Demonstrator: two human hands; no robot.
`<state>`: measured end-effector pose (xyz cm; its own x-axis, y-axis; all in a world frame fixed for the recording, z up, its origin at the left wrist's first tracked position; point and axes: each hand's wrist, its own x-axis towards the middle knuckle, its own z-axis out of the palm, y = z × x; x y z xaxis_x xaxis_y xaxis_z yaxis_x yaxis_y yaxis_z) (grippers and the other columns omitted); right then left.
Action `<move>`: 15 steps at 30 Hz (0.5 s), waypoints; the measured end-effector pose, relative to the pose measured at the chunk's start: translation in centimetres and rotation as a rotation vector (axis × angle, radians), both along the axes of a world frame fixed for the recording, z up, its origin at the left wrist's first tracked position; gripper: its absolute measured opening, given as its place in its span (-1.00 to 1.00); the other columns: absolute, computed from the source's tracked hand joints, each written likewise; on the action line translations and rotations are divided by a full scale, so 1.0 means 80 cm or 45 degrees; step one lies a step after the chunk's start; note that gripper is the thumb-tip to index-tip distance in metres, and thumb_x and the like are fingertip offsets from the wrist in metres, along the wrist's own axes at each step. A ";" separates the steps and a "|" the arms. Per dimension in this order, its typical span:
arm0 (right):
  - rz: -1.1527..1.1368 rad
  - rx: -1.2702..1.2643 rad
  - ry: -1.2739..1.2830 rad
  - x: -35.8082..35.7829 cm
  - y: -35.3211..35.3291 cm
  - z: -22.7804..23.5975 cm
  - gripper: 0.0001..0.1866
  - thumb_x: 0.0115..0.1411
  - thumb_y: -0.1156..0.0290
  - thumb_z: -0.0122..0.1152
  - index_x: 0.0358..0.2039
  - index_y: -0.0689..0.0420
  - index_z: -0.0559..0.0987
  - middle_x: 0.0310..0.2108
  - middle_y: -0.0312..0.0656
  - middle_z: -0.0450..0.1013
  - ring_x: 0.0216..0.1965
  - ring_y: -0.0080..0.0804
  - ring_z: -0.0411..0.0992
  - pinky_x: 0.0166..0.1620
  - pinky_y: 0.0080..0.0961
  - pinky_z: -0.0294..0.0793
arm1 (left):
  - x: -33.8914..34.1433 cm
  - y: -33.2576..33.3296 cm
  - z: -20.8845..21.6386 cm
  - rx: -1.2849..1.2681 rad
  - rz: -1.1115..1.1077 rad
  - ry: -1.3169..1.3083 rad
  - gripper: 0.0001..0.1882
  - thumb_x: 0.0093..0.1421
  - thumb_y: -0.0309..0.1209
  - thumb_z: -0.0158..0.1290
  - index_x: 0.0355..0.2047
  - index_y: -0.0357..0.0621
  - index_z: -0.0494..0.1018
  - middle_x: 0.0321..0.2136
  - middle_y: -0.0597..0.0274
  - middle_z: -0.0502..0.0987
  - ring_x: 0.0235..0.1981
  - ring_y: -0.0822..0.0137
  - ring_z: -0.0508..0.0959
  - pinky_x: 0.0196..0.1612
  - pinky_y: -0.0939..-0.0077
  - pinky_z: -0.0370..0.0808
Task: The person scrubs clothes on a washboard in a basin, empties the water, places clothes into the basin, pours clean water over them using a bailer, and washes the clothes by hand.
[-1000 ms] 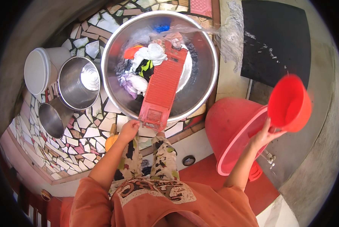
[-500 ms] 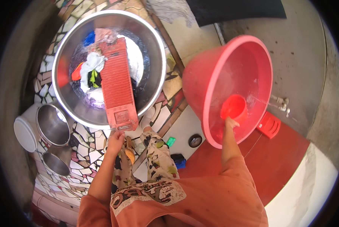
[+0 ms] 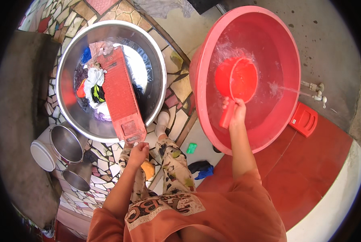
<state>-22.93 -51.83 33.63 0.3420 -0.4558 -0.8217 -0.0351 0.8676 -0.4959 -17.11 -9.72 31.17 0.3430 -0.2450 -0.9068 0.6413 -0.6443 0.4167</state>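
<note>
Fingers wrapped round its handle, my right hand (image 3: 236,113) grips a red dipper (image 3: 243,80). The dipper's bowl is down in the water of a large pink tub (image 3: 206,86), which splashes around it. At the near rim of a wide metal basin (image 3: 161,97), my left hand (image 3: 139,153) is closed just beside the lower end of a red washboard (image 3: 120,90). What its fingers hold, if anything, is hidden. The washboard leans in the basin over wet clothes (image 3: 95,78) in white, black, blue and orange, lying in water.
A tap (image 3: 319,94) at the right runs a stream into the tub. By it lies a red plastic piece (image 3: 304,120) with slots. Metal pots (image 3: 67,141) and a white-lidded bucket (image 3: 43,155) stand at the left. A green soap bar (image 3: 191,148) and dark-blue cloth (image 3: 202,168) lie near my feet.
The dipper has moved up and left in the tub with my right hand, and water now splashes round it. My left hand stays close to the washboard's end. The view has shifted.
</note>
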 end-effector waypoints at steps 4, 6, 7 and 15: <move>0.094 -0.090 -0.051 0.019 0.030 0.106 -0.67 0.04 0.31 -0.04 -0.27 0.31 0.31 -0.43 -0.09 0.34 -0.51 -0.36 0.29 -0.46 -0.51 0.35 | 0.012 0.014 0.007 -0.023 0.021 0.008 -0.76 0.22 -0.37 -0.06 -0.24 -0.32 0.44 -0.57 0.35 0.45 -0.56 0.54 0.39 -0.46 0.64 0.35; 0.093 -0.115 0.004 0.022 0.038 0.147 -0.70 0.07 0.34 -0.04 -0.25 0.29 0.30 -0.44 -0.07 0.33 -0.51 -0.35 0.28 -0.46 -0.49 0.34 | 0.020 0.015 0.012 0.001 0.036 0.011 -0.76 0.22 -0.37 -0.06 -0.25 -0.31 0.45 -0.57 0.31 0.47 -0.56 0.51 0.41 -0.45 0.61 0.37; 0.117 -0.151 0.024 0.024 0.042 0.168 -0.72 0.08 0.35 -0.05 -0.26 0.28 0.31 -0.44 -0.07 0.33 -0.51 -0.35 0.28 -0.46 -0.48 0.34 | 0.022 0.016 0.015 0.022 0.037 0.022 -0.76 0.21 -0.37 -0.06 -0.26 -0.30 0.45 -0.56 0.27 0.49 -0.55 0.47 0.44 -0.43 0.58 0.39; 0.307 -0.352 0.121 0.075 0.077 0.279 -0.73 0.14 0.38 -0.03 -0.23 0.31 0.36 -0.44 -0.03 0.38 -0.49 -0.32 0.35 -0.46 -0.46 0.40 | 0.024 0.075 0.006 0.039 -0.032 -0.186 -0.74 0.17 -0.33 -0.04 -0.25 -0.28 0.47 -0.45 0.02 0.55 -0.41 0.26 0.55 -0.29 0.42 0.44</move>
<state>-16.97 -45.64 55.95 0.3949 -0.5803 -0.7123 -0.2788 0.6630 -0.6947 -15.19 -3.71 31.65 0.4659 -0.2286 -0.8548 0.5585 -0.6733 0.4845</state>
